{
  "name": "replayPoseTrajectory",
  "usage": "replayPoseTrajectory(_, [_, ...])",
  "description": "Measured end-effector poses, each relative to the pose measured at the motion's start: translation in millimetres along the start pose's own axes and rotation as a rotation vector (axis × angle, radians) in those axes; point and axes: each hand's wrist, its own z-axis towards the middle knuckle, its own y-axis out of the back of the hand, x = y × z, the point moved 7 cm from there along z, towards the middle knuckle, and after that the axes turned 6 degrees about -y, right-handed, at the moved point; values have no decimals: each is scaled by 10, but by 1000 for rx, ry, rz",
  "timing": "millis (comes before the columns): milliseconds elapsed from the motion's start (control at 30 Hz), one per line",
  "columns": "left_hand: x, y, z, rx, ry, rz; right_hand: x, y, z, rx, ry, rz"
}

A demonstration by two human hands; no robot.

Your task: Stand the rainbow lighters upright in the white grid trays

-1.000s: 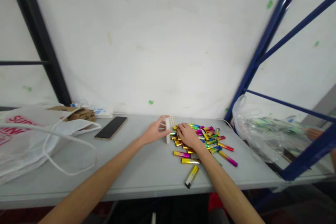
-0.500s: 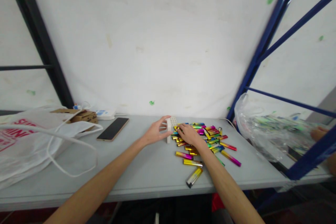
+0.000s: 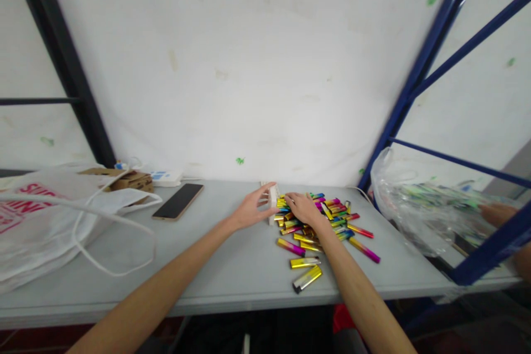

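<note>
Your left hand grips the white, rectangular, plastic-looking block between its fingers; likely light and stiff, best held by its sides. Slim, shiny, multicoloured sticks lie beneath and around your right hand's fingers, probably slippery: pinch mid-length. Whether those fingers grip one, I cannot tell.

Left hand and right hand of person, both bare. Fingers slim, quite long; nails too small to see clearly. Wrists narrow, also bare. Left forearm and right forearm slender, becoming wider toward elbow side, uncovered along whole visible length until bottom edge of view. Near right forearm, low down, dark grey rounded patch; whether it is clothing, cannot tell.
</note>
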Motion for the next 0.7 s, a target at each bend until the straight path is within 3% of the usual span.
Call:
replayPoseTrajectory(167, [23,-4,14,-21,-3,-44,274,62,-97,-97,131,27])
replayPoseTrajectory(267, [64,14,30,-34,12,-60,399,-42,-158,-38,195,-10])
replayPoseTrajectory(433, [122,177,57,-82,70,-56,364,-112,-165,-5,218,-44])
replayPoseTrajectory(700, [116,358,56,-42,64,10,241,-41,-104,-3,280,126])
